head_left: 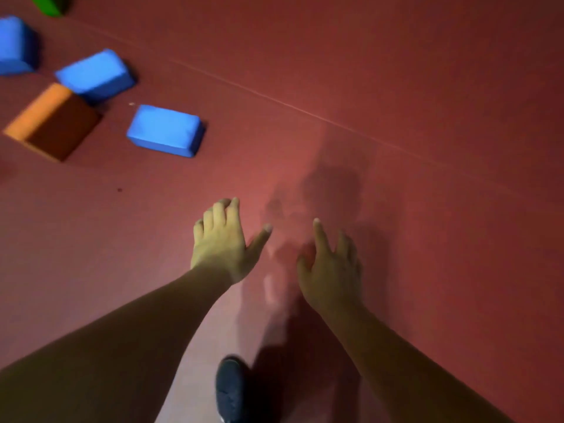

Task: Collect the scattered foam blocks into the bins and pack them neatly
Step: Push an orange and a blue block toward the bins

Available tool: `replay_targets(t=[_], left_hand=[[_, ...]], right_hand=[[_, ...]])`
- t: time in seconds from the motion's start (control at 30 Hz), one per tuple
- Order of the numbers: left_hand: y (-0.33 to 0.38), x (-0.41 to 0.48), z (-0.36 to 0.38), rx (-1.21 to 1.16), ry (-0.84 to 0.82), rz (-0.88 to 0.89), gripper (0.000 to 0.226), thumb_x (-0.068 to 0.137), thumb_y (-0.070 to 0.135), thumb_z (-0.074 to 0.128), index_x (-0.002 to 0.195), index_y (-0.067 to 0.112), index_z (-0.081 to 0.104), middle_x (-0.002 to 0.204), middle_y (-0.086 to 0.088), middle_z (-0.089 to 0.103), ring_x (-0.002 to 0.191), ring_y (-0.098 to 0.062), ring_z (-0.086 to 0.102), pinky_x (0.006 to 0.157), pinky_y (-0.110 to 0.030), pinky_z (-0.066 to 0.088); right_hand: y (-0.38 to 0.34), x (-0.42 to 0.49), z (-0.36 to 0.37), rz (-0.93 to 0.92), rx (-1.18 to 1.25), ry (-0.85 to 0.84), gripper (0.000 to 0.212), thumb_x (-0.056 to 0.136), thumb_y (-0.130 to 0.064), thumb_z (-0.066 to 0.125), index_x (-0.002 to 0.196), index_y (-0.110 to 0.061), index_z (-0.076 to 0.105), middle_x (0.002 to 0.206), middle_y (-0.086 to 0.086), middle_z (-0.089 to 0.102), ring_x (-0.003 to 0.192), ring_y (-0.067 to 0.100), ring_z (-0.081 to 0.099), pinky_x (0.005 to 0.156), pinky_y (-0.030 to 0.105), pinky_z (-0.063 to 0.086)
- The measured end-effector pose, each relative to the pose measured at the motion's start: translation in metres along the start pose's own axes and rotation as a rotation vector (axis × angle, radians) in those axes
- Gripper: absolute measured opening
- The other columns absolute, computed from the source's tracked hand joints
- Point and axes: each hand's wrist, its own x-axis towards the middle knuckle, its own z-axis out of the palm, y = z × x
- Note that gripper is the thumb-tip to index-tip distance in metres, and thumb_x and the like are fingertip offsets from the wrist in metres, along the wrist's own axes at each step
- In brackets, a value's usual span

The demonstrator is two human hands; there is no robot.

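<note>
Empty hands over the red floor (427, 87), foam blocks ahead on the left.
A dark shoe (229, 389) is nearest. Left hand (221, 242): fingers loosely curled, thumb out; right hand (331, 270): fingers spread. Beyond lie the near blue block (164, 129), the orange block (52, 122), the middle blue block (94, 73) beside it, the far blue block (15, 45), the green block (48, 3).

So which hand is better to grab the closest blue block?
Probably the left hand. It hangs empty on the same side as the blue block, which lies ahead and leftward on the red floor. The right hand, also empty, is farther off.
</note>
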Motion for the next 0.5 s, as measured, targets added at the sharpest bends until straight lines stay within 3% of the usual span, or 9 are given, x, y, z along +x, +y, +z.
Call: replay_targets(t=[0.1,0.2,0.37,0.5], left_hand=[[-0.074,0.029,-0.032,-0.009,0.05,-0.12,0.098,0.087,0.08,0.02,0.155,0.01,0.028,0.152,-0.009,0.032,0.14,-0.03,0.027,0.115,-0.048,0.022],[-0.134,0.05,-0.061,-0.046,0.084,-0.238,0.101,0.083,0.081,0.014,0.155,0.012,0.028,0.152,-0.008,0.032,0.139,-0.03,0.027,0.115,-0.048,0.022],[-0.215,0.08,-0.09,-0.077,0.089,-0.362,0.092,0.09,0.078,0.019,0.156,0.015,0.025,0.154,-0.008,0.027,0.142,-0.029,0.024,0.117,-0.047,0.02],[-0.268,0.122,-0.102,-0.067,0.064,-0.416,0.091,0.089,0.079,0.019,0.157,0.019,0.023,0.156,-0.008,0.025,0.144,-0.029,0.022,0.118,-0.047,0.02]], right_hand=[[-0.082,0.028,0.014,-0.12,-0.006,-0.007,0.074,0.093,-0.048,0.057,0.16,-0.032,0.028,0.158,0.025,0.032,0.143,0.044,0.032,0.115,0.052,0.032],[-0.153,0.052,0.02,-0.214,-0.045,-0.055,0.072,0.095,-0.049,0.054,0.16,-0.035,0.025,0.16,0.021,0.027,0.146,0.04,0.028,0.115,0.05,0.03],[-0.25,0.085,0.043,-0.342,-0.044,-0.016,0.07,0.088,-0.047,0.06,0.154,-0.029,0.042,0.148,0.024,0.045,0.133,0.044,0.045,0.101,0.055,0.044],[-0.316,0.121,0.069,-0.416,-0.075,-0.061,0.071,0.088,-0.047,0.059,0.155,-0.031,0.04,0.149,0.023,0.043,0.135,0.046,0.043,0.099,0.057,0.045]])
